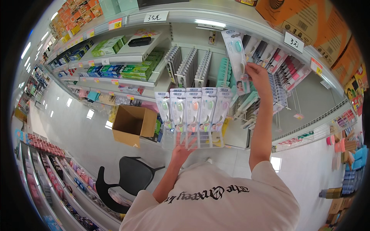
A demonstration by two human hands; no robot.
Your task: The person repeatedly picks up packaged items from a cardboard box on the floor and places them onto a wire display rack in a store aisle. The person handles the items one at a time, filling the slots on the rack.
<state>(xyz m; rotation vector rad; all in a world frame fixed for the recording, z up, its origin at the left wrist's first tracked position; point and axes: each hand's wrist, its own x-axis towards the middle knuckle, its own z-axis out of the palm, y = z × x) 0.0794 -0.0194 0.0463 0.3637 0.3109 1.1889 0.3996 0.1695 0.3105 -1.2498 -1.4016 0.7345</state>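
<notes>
My left hand supports a clear plastic display tray from below, its fingers showing through the plastic. Several upright blister packs fill the tray's slots, each with what looks like a toothbrush, in green, orange or purple. Up at the right, my right hand pinches the edge of a similar single blister pack with a teal oval part. That pack is tilted, in front of the teal packs on the shelf hooks. Other hooks beside it carry rows of white-backed packs and pink packs.
An open cardboard box stands left of the tray, near a black chair. Toothpaste boxes line the left shelves. A dark object lies on the upper one. Large orange cartons rest on the top shelf, whose front edge overhangs the hooks.
</notes>
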